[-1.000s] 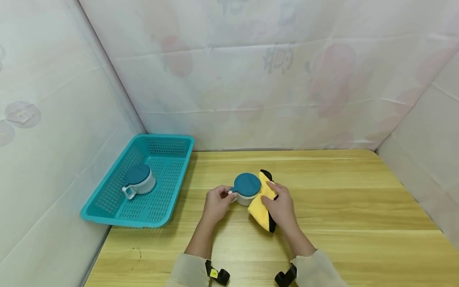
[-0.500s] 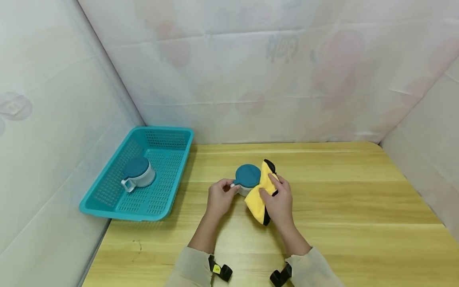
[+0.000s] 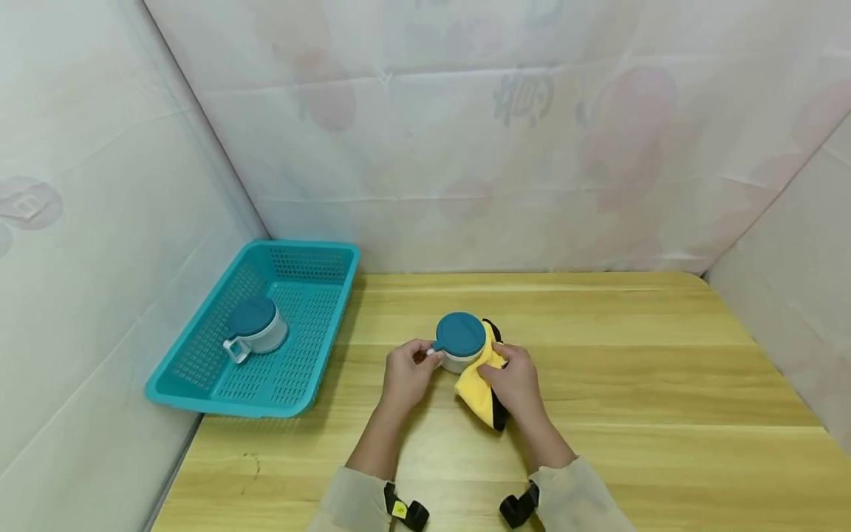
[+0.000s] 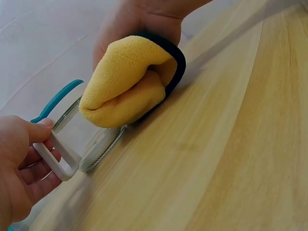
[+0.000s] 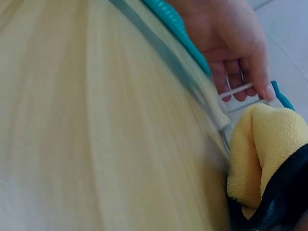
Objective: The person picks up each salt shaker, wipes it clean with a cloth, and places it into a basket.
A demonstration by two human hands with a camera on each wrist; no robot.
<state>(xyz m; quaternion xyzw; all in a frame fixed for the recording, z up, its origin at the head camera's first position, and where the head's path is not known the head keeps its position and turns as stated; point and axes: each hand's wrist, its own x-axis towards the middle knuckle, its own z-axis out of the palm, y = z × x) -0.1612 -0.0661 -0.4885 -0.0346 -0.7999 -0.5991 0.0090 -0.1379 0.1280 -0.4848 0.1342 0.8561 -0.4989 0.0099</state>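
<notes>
lidded jar point(image 3: 459, 365), pale below and blue on the lid point(image 3: 460, 334), upright on the wooden table point(image 3: 638, 355), between the two hands. pinched at the white handle point(image 4: 66, 148), a loop on the left flank, by the left hand point(image 3: 407, 375), narrowed to thumb and bent fingers. met on the opposite flank by a yellow cloth point(image 3: 477, 388) with black edging, bunched and gripped between thumb and fingers of the right hand point(image 3: 515, 380); pressed against the jar's side and spread down to a corner near the person. tight between the hands, filled by jar and cloth.

to the left, past a strip of wood, a teal basket point(image 3: 306, 264) with perforated walls, at the table's far left corner and jutting over the left edge. inside, a second lidded jar point(image 3: 269, 338) of similar look, with its handle toward the near left. behind the hands, a band of wood, then the fabric wall point(image 3: 412, 148) along the far edge. to the right, the widest room for moving: a long run of wood to the rounded far corner. by the cuffs, a black device point(image 3: 417, 515) on each wrist.
</notes>
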